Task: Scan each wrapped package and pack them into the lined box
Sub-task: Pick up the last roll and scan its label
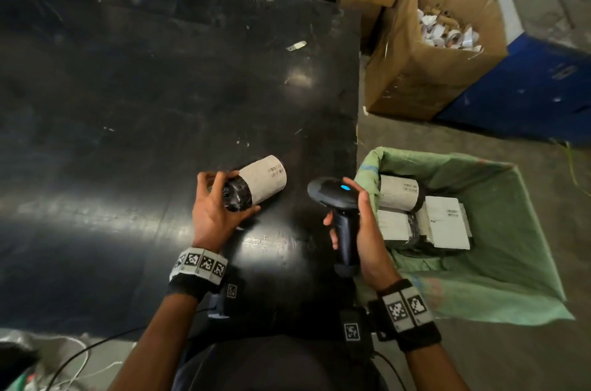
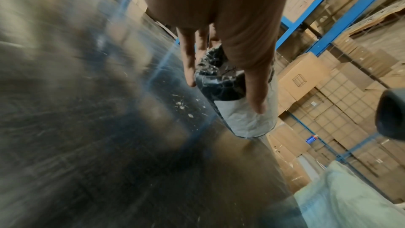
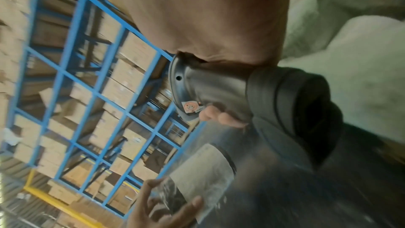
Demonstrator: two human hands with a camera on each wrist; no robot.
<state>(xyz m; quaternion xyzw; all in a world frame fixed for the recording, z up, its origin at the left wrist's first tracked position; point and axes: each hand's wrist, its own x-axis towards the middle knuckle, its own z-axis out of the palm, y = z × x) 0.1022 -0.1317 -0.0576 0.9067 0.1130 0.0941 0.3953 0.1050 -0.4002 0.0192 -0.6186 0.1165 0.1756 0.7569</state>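
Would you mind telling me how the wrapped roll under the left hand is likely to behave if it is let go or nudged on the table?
The wrapped roll lies on its side, so it would probably roll. Its glossy black wrap looks slippery; the paper label should grip better. The left hand spans its end one-handed, suggesting modest weight.

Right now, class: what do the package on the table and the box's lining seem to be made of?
Wrapped package: glossy, crinkled black plastic film, probably, with a matte white paper label bearing a barcode. Lining: pale green, dull and creased; looks like woven plastic sacking, though the weave is unclear.
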